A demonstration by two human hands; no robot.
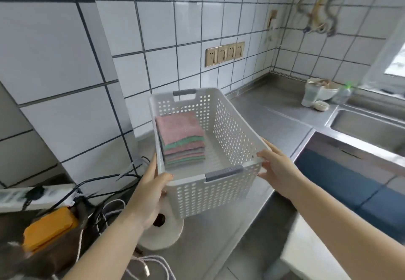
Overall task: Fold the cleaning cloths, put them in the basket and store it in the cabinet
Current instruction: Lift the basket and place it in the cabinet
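A white perforated plastic basket (pixel 232 139) with grey handle grips is lifted above the steel counter. Inside it, against its left wall, lies a stack of folded cleaning cloths (pixel 182 137) in pink, green and grey. My left hand (pixel 151 190) grips the basket's near left corner, thumb over the rim. My right hand (pixel 276 165) holds the near right corner, thumb on the rim and fingers under it. No cabinet interior is in view.
A paper towel roll (pixel 162 233) stands under the basket. Cables, a power strip (pixel 32 196) and an orange object (pixel 48 227) crowd the left. The steel counter (pixel 274 115) runs right to a sink (pixel 370 126), with containers (pixel 317 93) at the back corner.
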